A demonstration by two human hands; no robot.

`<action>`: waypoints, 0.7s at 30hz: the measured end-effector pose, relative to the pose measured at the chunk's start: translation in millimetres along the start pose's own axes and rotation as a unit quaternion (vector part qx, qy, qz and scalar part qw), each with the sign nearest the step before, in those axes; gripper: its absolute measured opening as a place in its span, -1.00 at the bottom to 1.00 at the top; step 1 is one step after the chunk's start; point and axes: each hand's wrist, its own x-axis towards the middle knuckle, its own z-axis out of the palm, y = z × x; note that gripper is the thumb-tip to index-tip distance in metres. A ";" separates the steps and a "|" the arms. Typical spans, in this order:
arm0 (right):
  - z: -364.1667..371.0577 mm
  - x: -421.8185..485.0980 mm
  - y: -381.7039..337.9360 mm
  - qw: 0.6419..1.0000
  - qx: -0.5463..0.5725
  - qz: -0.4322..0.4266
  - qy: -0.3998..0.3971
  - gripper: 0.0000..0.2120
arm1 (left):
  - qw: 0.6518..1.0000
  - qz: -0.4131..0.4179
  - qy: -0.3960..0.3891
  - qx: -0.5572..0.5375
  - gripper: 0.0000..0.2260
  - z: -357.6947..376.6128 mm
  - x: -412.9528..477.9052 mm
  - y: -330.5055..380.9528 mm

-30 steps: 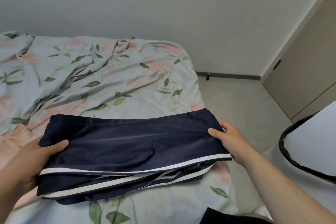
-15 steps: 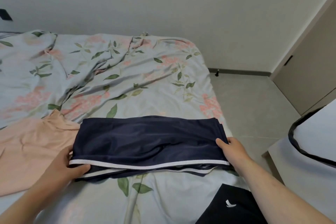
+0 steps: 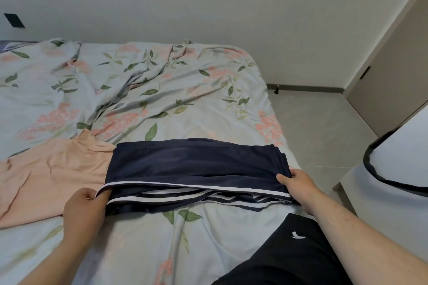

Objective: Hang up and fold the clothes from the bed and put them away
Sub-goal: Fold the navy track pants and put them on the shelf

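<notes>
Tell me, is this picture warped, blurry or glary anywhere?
Head view: wide-angle lens makes the door lean and the bed edge curve; light soft and even, faint shadow beneath the navy white-striped garment, left hand and right hand; no glare, no obvious blur.

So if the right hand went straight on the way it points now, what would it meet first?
The folded navy-blue garment with white stripes, whose right end the right hand grips. The hand points away and leftward across that cloth; beyond it, seemingly only the floral bed cover.

floral bed (image 3: 185,99), navy folded garment (image 3: 196,159), peach top (image 3: 46,173) beside it, touching
</notes>
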 end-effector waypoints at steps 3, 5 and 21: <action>-3.3 -0.2 3.5 1.000 -0.003 -0.003 0.012 -0.88 | 0.998 0.059 -0.031 0.021 -0.68 -4.7 -15.3 -8.3; -5.4 -1.1 5.2 1.000 0.003 -0.010 0.002 -0.88 | 0.994 0.093 -0.056 0.029 -0.80 -8.7 -21.1 -18.4; -10.4 -20.3 5.8 0.982 -0.168 -0.045 0.068 -0.59 | 0.960 0.054 -0.274 0.006 -0.66 -38.0 -12.6 -21.3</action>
